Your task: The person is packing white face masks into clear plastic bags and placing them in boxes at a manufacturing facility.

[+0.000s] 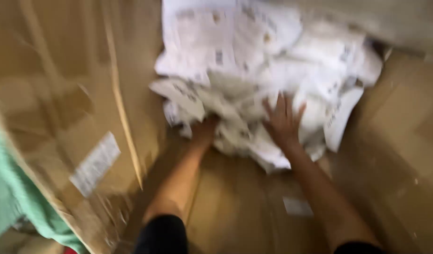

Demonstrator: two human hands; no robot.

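Crumpled white paper (pixel 254 80) fills the far end of a large cardboard box (pixel 70 84), heaped against the back wall and spilling toward the near floor of the box. Sheets carry blurred dark print, unreadable here. Whole frame is motion-smeared.

Left hand (pixel 203 133): pushed into the near edge of the paper heap, fingers buried under the sheets. Cannot tell whether it is closed on anything or merely thrust in. Forearm runs back along the box floor, black sleeve at the bottom of the frame.

Right hand (pixel 283 123): fingers spread apart, palm pressed flat on top of the heap, just right of the left hand. Not clamped on anything; it rests on the paper.

Relative to the heap: a pale label (pixel 95 163) sits on the box's left wall, well to the near left; a smaller pale sticker (pixel 296 206) lies on the box floor, near side, between the two forearms (closer to the right one). Green cloth (pixel 14 197) shows outside the box, beyond the left wall.

Judgement on handling: loose sheets slide over one another, so gathering from underneath with one hand while the flat hand pins the top looks like the sound way to keep the bundle together. Edges at the right of the heap hang free and may drop.
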